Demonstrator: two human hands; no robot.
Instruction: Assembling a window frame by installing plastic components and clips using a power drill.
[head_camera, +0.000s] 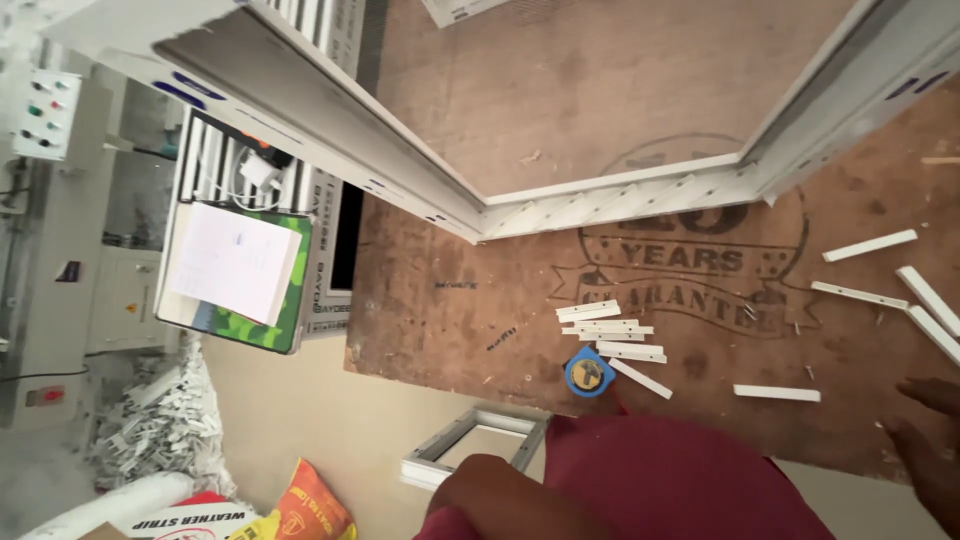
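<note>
Right hand (925, 440) empty, fingers spread at board edge (450, 385), left hand unseen, white strips (612, 335) near, white frame (600, 195) beyond

A brown plywood worktable (450, 300) stands over a pale floor (300, 420) beside a grey control cabinet (60, 260)

Right hand (925, 440) rests on the plywood table (450, 300) (near white strips (612, 335)), fingers spread.

The workbench (460, 300) is rough, stained brown plywood with a matt face, the white frame (610, 195) and cut strips (612, 335) on it look like smooth plastic — slightly glossy — and the notepad (232, 262) is plain matt paper.
</note>
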